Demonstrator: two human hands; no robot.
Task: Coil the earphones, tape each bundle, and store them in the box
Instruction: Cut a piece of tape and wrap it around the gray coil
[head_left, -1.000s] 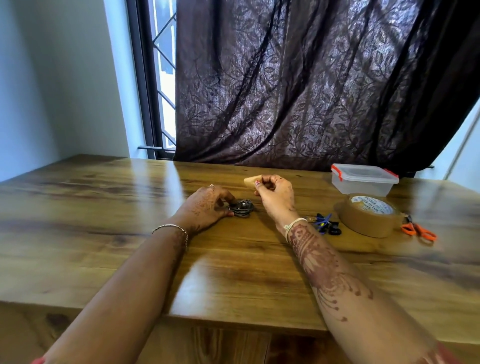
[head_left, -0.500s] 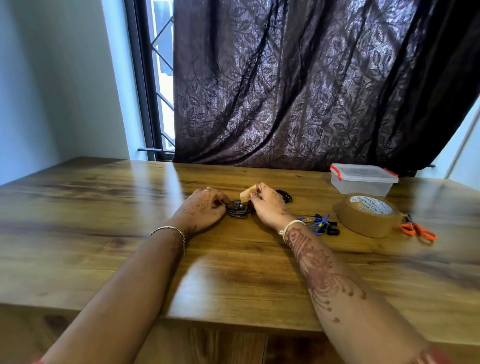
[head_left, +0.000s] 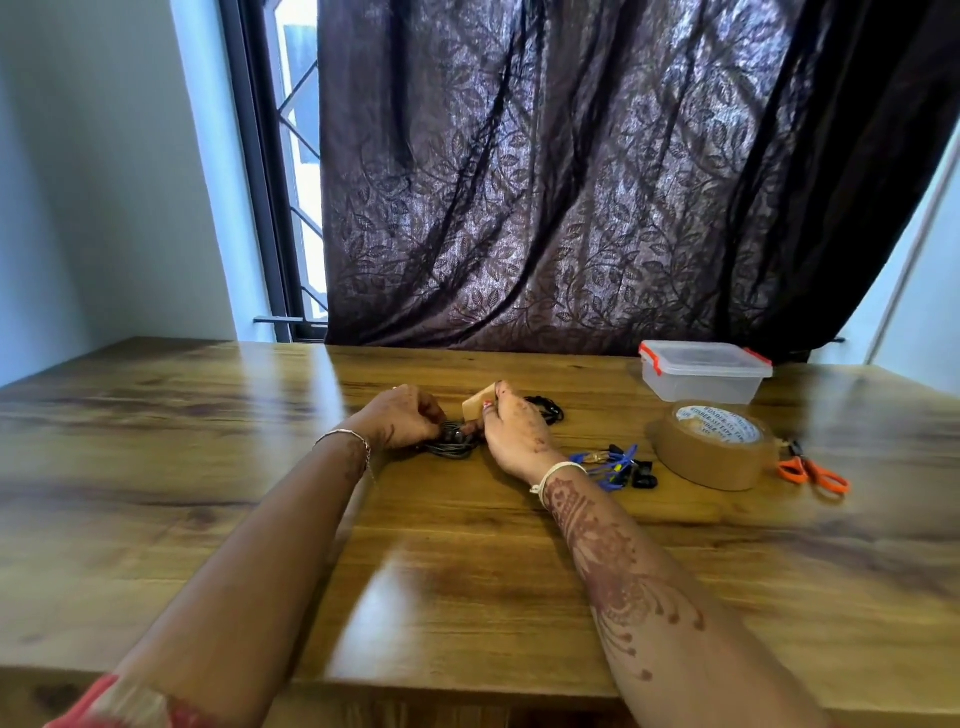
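Glossy tan tape strip (head_left: 479, 405) over dark coiled earphones (head_left: 453, 439)

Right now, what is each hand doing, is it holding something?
Left hand: closed on the dark earphone coil, pinning it to the table.
Right hand: closed on a piece of brown tape.

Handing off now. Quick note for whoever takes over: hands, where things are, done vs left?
Left hand: pinning the coiled dark earphones on the table.
Right hand: holding a cut tape piece at the coil.
Black earphones lie behind the right hand, blue earphones beside its wrist.
Tape roll, scissors to the right.
Box closed, looks empty.
Left: tape this coil, do the others, box all.
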